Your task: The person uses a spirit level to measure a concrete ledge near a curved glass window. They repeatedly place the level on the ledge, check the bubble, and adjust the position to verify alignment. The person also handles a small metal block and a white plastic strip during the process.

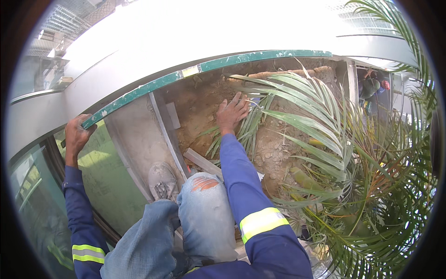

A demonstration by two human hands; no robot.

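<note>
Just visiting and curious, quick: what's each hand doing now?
Left hand: closed, holding the green bar.
Right hand: open, beside palm leaves.

Counted two bare hands (232, 113) and two blue sleeves (244, 174). Also one long green bar (216, 63), one visible shoe (162, 179).

Seen from a person's own head, a single wide fisheye camera, the left one of a side-by-side pair, looks steeply down over a bent denim knee (206, 218), near in the lower part of the view. Just beyond, the left hand (78, 134) and right hand (232, 114) both fall inside the field, blue sleeves (244, 174) entering from below. The lens bows the green bar (144, 91) into an arc; a dark round rim (9, 18) closes the corners. Distant buildings (65, 23) lean at upper left, while palm fronds (385, 223) crowd close at right.
</note>
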